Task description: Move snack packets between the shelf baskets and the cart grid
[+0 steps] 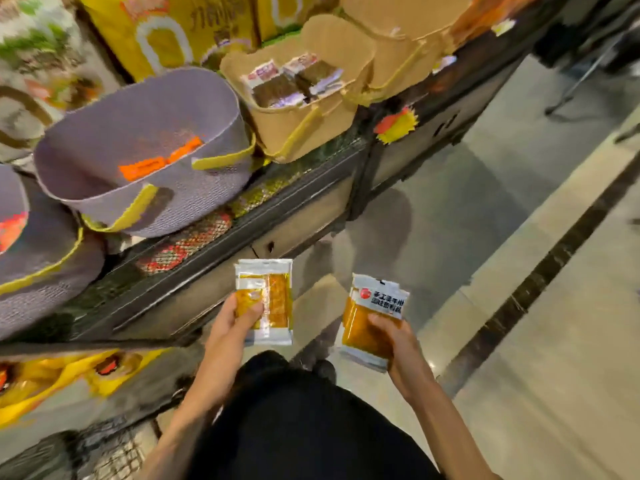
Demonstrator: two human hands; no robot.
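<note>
My left hand (235,323) grips a small stack of orange snack packets (273,299) with silver edges, held upright below the shelf edge. Level with it, my right hand (391,336) holds another stack of the same orange packets (372,313), white label facing me. Up on the shelf, a grey woven basket (145,133) with yellow trim holds a couple of orange packets (159,159). To its right stands a tan basket (294,129) filled with brown packets (291,83). A wire cart grid (114,452) shows at the bottom left, blurred.
Another grey basket (41,258) sits at the far left of the shelf. More tan baskets (398,39) stand further right. Yellow bags (162,29) line the shelf back. A lower shelf (69,375) holds yellow packs. Tiled floor (519,237) opens to the right.
</note>
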